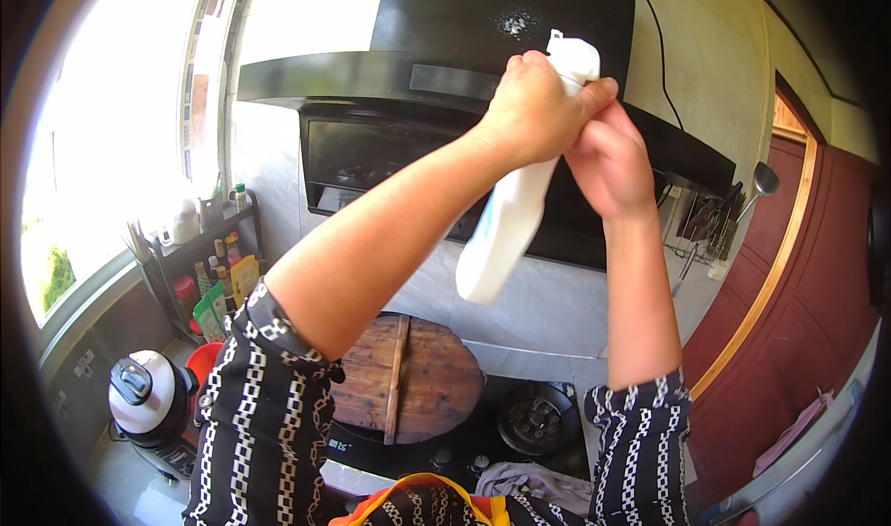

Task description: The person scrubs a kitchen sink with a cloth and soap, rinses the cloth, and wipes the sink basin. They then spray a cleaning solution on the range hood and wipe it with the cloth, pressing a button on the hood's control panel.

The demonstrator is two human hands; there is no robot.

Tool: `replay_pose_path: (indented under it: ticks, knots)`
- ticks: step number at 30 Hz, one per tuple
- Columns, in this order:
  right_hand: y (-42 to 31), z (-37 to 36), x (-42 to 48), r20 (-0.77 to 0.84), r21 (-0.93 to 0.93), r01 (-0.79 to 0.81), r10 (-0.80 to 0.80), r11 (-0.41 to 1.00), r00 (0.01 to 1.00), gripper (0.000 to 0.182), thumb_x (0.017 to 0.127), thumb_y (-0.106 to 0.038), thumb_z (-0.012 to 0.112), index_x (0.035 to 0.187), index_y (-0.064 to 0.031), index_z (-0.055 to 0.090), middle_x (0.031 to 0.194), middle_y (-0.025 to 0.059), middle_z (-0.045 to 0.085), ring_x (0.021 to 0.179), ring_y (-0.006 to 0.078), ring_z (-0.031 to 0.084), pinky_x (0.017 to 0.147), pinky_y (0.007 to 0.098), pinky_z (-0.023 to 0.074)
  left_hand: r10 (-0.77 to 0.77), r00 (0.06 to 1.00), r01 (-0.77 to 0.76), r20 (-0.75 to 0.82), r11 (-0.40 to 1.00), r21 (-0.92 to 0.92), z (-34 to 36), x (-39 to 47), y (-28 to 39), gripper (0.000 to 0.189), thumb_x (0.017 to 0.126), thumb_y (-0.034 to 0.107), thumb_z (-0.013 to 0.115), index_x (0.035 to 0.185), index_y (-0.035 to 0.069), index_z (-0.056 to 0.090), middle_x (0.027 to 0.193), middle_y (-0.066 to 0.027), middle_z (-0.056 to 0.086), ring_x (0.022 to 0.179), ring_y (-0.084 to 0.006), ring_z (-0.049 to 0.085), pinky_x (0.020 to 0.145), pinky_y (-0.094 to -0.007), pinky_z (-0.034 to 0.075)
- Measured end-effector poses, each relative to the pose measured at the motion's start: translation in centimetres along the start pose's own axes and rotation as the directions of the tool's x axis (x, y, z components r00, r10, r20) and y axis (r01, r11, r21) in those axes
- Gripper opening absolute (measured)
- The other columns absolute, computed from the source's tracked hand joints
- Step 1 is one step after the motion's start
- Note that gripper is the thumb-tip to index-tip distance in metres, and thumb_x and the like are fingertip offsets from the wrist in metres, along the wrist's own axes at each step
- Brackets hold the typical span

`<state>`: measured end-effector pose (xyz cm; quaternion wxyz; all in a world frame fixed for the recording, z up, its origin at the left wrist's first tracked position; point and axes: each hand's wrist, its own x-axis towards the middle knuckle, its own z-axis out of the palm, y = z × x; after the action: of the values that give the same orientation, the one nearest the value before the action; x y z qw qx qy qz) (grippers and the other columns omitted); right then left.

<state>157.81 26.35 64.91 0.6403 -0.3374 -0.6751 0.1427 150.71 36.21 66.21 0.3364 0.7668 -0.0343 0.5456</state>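
A white plastic spray bottle (511, 227) hangs tilted in front of the black range hood (431, 77), its trigger head up. Around its neck, just below the head, my left hand (536, 108) is closed. My right hand (616, 157) is raised beside it, fingers curled and slightly blurred, close against the left hand and the bottle neck; whether it grips the bottle cannot be told. White foam (516, 23) spots the hood's upper panel, left of the spray head.
Below are a round wooden lid (431, 380) on the black gas stove (445, 449), a burner (537, 418) and a grey cloth (536, 483). At left stand a rice cooker (143, 397) and a rack (205, 230) of bottles. Utensils (710, 227) hang at right.
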Motion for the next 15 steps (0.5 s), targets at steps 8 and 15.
replay_pose_path:
  ticks: [8,15]
  knots:
    - [0.3,1.4,-2.0,-0.147,-0.213,0.006,-0.038,0.977,0.988,0.047,0.070,0.000,0.048,0.116,-0.0012,0.038,0.099,0.0025,0.047,0.086,0.0084,0.047,0.077,0.0236,0.0414,-0.110,0.949,0.205,0.296,0.928,-0.313,1.4,-0.8,-0.6,0.058,0.080,0.048,0.057,0.095,-0.008,0.049,0.090,-0.0150,0.054,0.084,-0.0162,0.053,0.071,-0.0315,0.045]
    - [-0.5,-0.4,-0.6,-0.256,-0.307,0.223,-0.306,0.925,0.917,0.022,0.074,-0.008,0.056,0.094,-0.0027,0.050,0.081,-0.0003,0.050,0.071,0.0070,0.049,0.064,0.0211,0.0413,0.151,0.897,0.182,0.416,0.730,-0.659,-0.7,-2.7,-1.1,0.086,0.068,0.049,0.068,0.126,-0.002,0.030,0.121,-0.0210,0.039,0.114,-0.0263,0.039,0.097,-0.0344,0.030]
